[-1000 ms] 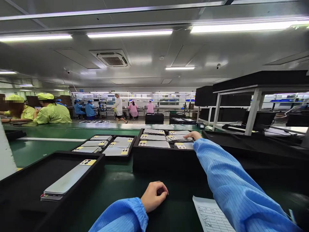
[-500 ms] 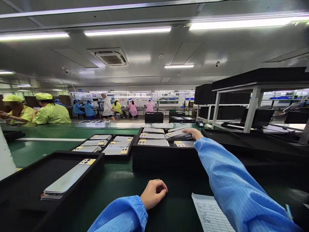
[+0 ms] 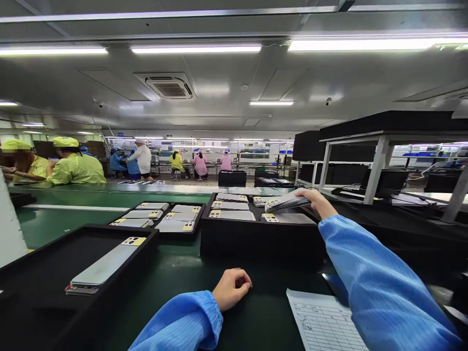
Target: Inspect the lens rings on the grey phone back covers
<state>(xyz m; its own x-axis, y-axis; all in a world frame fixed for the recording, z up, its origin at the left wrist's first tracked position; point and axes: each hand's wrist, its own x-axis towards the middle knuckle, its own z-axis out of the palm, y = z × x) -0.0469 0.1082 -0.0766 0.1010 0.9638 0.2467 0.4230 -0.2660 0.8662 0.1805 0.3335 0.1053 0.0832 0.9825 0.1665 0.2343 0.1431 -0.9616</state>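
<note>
My right hand grips the right end of a fanned stack of phone back covers, tilted above a black tray. The covers are pale grey, with camera holes and yellow film at one end. Under and beside the stack lie other covers in the same tray. My left hand rests on the green table, fingers curled closed, with nothing visible in them. To its left, a small pile of covers lies along the inside edge of another black tray.
A shallower black tray with several covers sits left of the tall one. A printed form lies by my right forearm. A metal rack stands at the right. Co-workers sit across the table at the far left and farther back.
My right hand has moved right with the stack, which now shows other covers beneath its left end. The left hand stays nearly still. A person in white has shifted left in the background.
</note>
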